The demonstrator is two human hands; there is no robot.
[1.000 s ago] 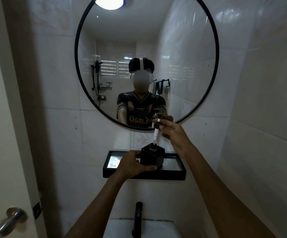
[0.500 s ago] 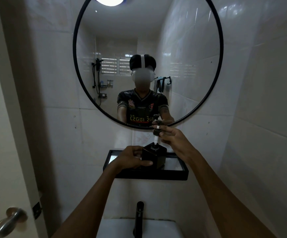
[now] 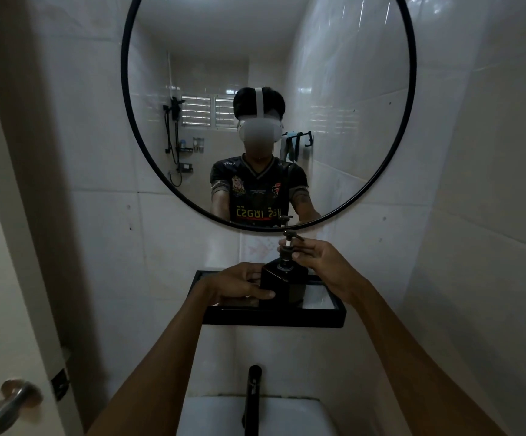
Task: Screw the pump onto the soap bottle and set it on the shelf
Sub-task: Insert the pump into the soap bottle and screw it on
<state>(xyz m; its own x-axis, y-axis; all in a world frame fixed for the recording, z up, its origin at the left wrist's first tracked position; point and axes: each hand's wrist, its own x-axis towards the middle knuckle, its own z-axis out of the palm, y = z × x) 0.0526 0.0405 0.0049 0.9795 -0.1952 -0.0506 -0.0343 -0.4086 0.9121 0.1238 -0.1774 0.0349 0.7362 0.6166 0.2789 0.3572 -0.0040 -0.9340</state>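
Note:
A black square soap bottle [image 3: 279, 284] stands upright on the black wall shelf [image 3: 274, 317] below the mirror. My left hand [image 3: 239, 284] wraps the bottle's left side, thumb across its front. The dark pump [image 3: 288, 247] sits in the bottle's neck, its collar down at the opening and its nozzle pointing right. My right hand [image 3: 321, 262] pinches the pump's collar from the right with fingertips.
A large round black-framed mirror [image 3: 123, 121] hangs on the tiled wall above the shelf. A black tap [image 3: 252, 398] rises from a white basin [image 3: 286, 416] below. A door with a metal knob [image 3: 6, 404] is at the left. Tiled wall closes in on the right.
The pump has gone down into the bottle: its white tube, visible before, is now almost hidden. My right hand came lower with it. The left hand kept its hold.

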